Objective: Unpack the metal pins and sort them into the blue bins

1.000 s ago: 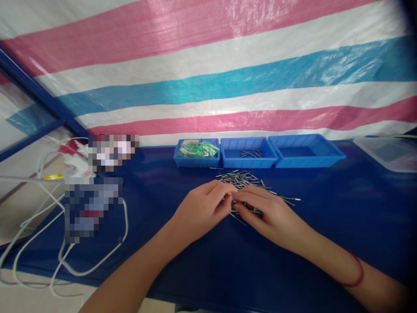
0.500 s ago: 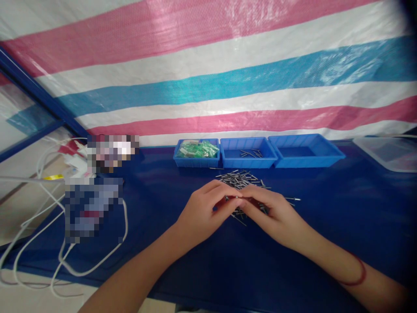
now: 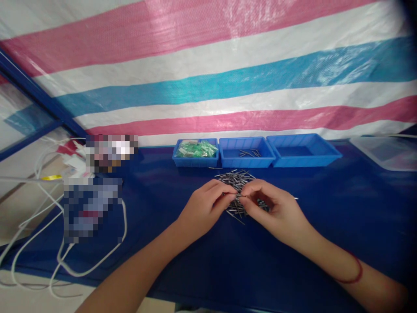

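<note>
A heap of blind rivets (image 3: 237, 178), thin metal pins with thicker silvery ends, lies on the blue table. Over it, my left hand (image 3: 205, 206) pinches one end of a small rivet (image 3: 239, 195) between thumb and fingertips. My right hand (image 3: 280, 211) closes thumb and forefinger on the other end, so both hands share it. The fingertips cover much of this rivet. Behind the heap, a few rivets rest in the middle blue bin (image 3: 246, 161).
The left blue bin (image 3: 195, 163) holds green-tinted plastic packets. A third blue bin (image 3: 306, 161) stands to the right, with a clear plastic lid or box (image 3: 384, 154) beyond it. White cables (image 3: 125, 217) and blurred items occupy the table's left. A striped sheet (image 3: 208, 91) hangs behind.
My fingertips have drawn slightly apart, the right hand shifting rightward, and the thin rivet between them now shows. The bins and heap stay as they were.
</note>
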Tool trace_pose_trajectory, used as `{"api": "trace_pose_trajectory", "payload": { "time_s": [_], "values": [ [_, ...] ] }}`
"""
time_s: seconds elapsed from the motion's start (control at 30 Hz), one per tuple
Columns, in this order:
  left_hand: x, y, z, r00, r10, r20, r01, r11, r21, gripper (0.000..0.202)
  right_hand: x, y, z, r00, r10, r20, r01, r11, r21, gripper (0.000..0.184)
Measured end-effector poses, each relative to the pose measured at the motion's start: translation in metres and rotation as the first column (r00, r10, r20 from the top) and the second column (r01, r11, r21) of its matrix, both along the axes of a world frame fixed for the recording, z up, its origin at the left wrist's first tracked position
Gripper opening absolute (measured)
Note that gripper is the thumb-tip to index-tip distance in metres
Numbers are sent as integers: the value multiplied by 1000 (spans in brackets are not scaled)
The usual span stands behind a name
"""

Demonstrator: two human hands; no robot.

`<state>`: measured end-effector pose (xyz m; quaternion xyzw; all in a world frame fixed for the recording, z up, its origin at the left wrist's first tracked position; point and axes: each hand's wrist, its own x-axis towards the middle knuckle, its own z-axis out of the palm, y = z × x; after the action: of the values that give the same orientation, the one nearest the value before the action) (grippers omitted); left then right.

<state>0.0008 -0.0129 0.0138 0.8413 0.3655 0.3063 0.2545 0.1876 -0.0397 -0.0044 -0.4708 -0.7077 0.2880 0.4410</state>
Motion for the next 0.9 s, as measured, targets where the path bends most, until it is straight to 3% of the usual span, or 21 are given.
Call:
{"api": "trace_pose_trajectory", "payload": {
  "time_s": [0.13, 0.27, 0.4, 0.53, 0.63, 0.73, 0.9],
  "values": [
    [0, -1, 1, 996, -56, -65, 55, 998, -18, 25, -2, -3, 7, 997, 16, 79, -20, 999, 50, 15],
    [-1, -2, 2, 997, 49, -57, -51, 998, -32, 23, -1, 8, 11, 1000, 12, -23, -12, 1000, 4, 18],
    [-7, 4, 0, 987, 158, -30, -159, 987, -29, 28, 12, 48, 12, 973, -190, -131, 196, 980, 36, 21],
    [-13, 14, -4, 977, 162, -140, -154, 986, 65, 23, 27, 88, 13, 951, -306, -38, 307, 952, 12, 33],
    [-14, 17, -5, 972, 94, -214, -71, 991, 109, 21, 31, 91, 11, 967, -255, 15, 255, 965, -57, 40],
    [-12, 15, -6, 957, -45, -286, 92, 984, 152, 19, 32, 76, 8, 975, -221, -10, 219, 971, -95, 40],
    [-1, 5, -13, 886, -186, -425, 310, 919, 244, 20, 39, 46, 3, 986, -160, -55, 149, 975, -167, 29]
  ]
}}
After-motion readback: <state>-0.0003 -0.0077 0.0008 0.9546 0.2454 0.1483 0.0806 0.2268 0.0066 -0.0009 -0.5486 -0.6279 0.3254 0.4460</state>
